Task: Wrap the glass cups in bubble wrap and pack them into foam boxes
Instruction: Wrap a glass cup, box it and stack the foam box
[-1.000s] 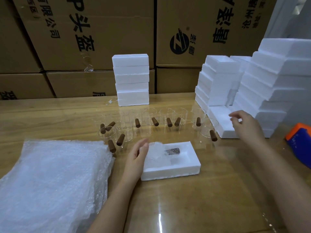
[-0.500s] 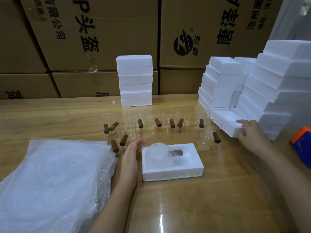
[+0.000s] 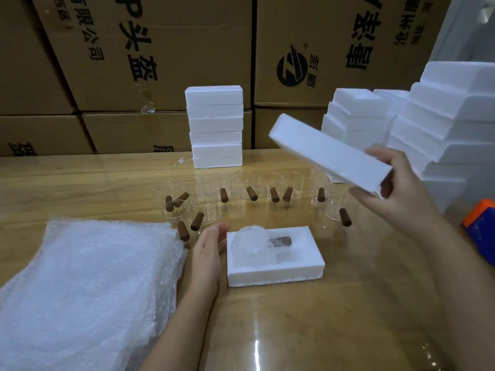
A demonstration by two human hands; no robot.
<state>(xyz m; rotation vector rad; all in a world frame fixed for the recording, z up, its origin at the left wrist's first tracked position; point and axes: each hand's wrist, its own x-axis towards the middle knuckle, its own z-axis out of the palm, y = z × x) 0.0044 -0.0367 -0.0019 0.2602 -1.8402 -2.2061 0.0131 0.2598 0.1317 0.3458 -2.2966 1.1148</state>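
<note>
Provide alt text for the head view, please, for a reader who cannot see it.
The right hand holds a foam piece tilted in the air, while the left hand rests beside an open foam box holding a bubble-wrapped cup. Unwrapped glass cups stand behind it; bubble wrap sheets lie left.

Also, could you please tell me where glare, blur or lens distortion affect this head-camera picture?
Head view: bright streaks of glare lie on the glossy table near the bottom edge; the wide lens tilts the cardboard boxes outward; the foam lid in the right hand looks slightly soft; the clear glass cups nearly vanish against the wood.
</note>
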